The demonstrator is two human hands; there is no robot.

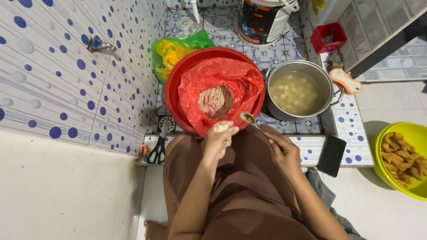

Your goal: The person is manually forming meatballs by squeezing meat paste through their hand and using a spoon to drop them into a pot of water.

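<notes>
My left hand [219,138] is closed around a lump of pale brownish paste [221,126], squeezing it up between thumb and fingers. My right hand [283,151] grips a metal spoon [249,119], its bowl held just right of the lump. Right in front of both hands stands a red basin [174,84] lined with a red plastic bag [240,86] that holds a mound of the same paste [215,101]. To the right of the basin, a metal pot [327,80] holds cloudy liquid with several pale balls [295,92] floating in it.
Black scissors [157,152] lie on the tiled ledge at left, a black phone [331,155] at right. A yellow-green bowl [380,138] of fried pieces sits on the floor far right. Behind are a green and yellow bag [175,51], a paint bucket [262,20], a red box [328,38].
</notes>
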